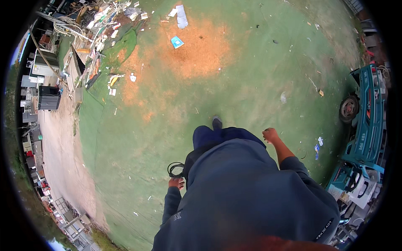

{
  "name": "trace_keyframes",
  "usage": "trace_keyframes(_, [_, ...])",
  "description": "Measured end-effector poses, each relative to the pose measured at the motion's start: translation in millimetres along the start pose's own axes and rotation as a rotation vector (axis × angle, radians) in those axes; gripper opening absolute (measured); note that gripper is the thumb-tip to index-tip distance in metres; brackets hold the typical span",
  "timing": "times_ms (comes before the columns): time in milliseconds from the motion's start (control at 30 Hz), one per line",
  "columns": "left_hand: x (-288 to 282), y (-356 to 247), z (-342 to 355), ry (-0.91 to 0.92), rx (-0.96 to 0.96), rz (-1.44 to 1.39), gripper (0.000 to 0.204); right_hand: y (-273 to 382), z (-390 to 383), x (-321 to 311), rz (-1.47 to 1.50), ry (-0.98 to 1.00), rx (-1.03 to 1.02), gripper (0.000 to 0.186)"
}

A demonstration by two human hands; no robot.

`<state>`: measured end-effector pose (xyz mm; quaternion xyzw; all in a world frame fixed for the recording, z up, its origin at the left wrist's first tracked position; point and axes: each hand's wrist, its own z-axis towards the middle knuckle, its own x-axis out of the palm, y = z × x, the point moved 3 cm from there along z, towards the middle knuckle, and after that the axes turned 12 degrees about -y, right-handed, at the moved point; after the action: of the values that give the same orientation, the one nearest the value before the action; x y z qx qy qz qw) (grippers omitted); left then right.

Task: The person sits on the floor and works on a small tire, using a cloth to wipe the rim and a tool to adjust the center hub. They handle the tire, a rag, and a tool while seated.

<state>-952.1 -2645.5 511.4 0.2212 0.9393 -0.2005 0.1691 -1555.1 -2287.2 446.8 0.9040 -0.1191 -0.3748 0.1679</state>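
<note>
My left hand (176, 183) hangs low beside my hip, its fingers closed round a coil of thin black cable (176, 170). The loops stick out ahead of the fist, close to my dark trouser leg. On the other side my right hand (271, 135) swings out from my body, forearm bare below a pushed-up sleeve. Its fingers are curled in, and nothing shows in them. One dark shoe (217, 123) is in front of me on green ground matting (159, 138); the other foot is hidden.
A heap of scrap (100, 25) lies at far left. Sawdust-coloured dirt (197, 46) covers the matting ahead, with a blue packet (177, 42) on it. At right stands a teal truck (362, 129) with a wheel (349, 108). A concrete strip (58, 146) and stacked appliances (49, 97) line the left.
</note>
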Motion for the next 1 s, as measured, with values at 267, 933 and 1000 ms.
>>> trace_keyframes(267, [63.0,-131.5,19.2,0.026,-0.238,0.107,0.041,467.0,197.1,-177.6,0.3,-0.346,-0.45,0.032])
trace_keyframes(933, [478.8,-785.5,198.9,-0.145,1.152,0.642,0.073,684.3,767.5,103.8,-0.246,-0.1,-0.161,0.047])
trace_keyframes(1000, [500.0,-810.5,201.8,-0.179,1.157,0.621,0.071,684.4,830.5,125.4,-0.256,-0.144,-0.134,0.049])
